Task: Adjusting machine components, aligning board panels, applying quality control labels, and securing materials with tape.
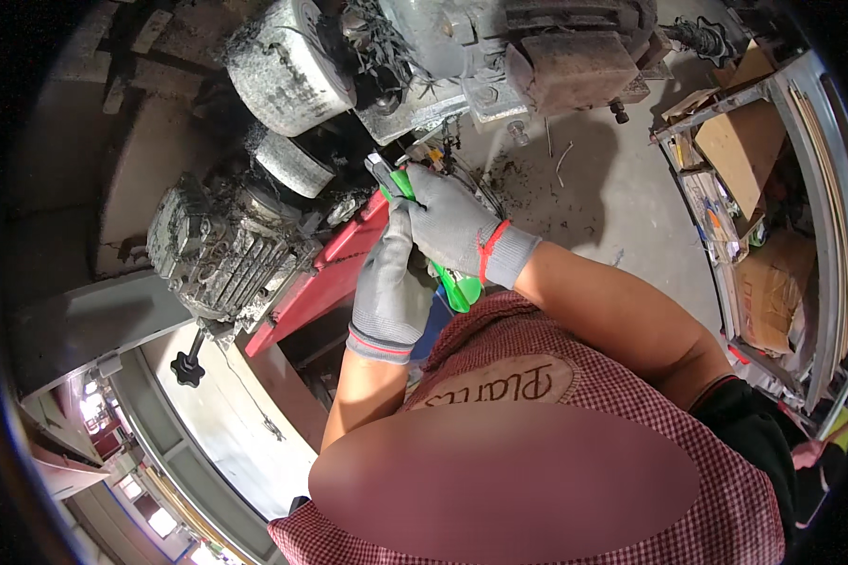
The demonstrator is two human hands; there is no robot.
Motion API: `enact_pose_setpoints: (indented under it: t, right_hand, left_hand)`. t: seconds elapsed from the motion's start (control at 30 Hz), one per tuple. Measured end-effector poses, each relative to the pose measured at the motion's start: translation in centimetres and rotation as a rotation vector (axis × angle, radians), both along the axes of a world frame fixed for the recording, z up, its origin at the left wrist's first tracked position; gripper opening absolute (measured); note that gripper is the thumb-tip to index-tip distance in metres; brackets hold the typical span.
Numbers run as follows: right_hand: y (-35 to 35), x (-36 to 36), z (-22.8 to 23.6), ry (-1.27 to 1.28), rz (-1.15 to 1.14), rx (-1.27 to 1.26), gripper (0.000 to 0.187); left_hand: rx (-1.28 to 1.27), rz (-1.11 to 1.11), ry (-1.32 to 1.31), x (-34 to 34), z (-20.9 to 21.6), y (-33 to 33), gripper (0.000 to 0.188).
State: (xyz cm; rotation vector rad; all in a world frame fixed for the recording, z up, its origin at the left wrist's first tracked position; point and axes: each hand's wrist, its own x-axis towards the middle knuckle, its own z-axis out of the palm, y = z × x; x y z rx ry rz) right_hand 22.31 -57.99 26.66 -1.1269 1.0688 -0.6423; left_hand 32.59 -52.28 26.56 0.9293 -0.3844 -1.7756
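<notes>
My right hand (449, 215), in a grey glove with a red cuff band, is closed around a green-handled hand tool (458, 288). The tool's metal head sticks out past my fingers toward the machine; its exact kind is hidden by the grip. Close against it, my left hand (386, 287), also grey-gloved, has its fingers closed near the tool; what they hold is hidden. Just ahead of both hands are the machine's rollers: a big pale roller (287, 71) and a smaller roller (295, 165), both with dark grime. A red panel (325, 273) lies left of my left hand.
A grimy ribbed metal motor housing (221, 250) stands at left, with a black star knob (188, 367) below it. Dark shreds (383, 47) cling to the machine's top. At right stands a metal rack (711, 226) with cardboard (773, 292). Debris lies on the grey floor (575, 188).
</notes>
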Motion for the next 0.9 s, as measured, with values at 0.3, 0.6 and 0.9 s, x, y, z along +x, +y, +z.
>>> enact_pose_setpoints:
  t: [0.3, 0.6, 0.9]
  right_hand:
    - [0.1, 0.3, -1.0, -0.018, -0.022, -0.079, 0.006]
    - [-0.3, 0.2, -1.2, -0.003, 0.023, 0.021, 0.007]
    - [-0.5, -0.1, -1.4, 0.134, 0.044, -0.027, 0.007]
  left_hand:
    - [0.018, -0.027, -0.011, -0.1, 0.4, -0.2, 0.035]
    - [0.023, -0.015, -0.015, 0.0, -0.1, -0.2, 0.033]
    - [0.065, 0.039, 0.014, -1.4, 0.6, -0.5, 0.036]
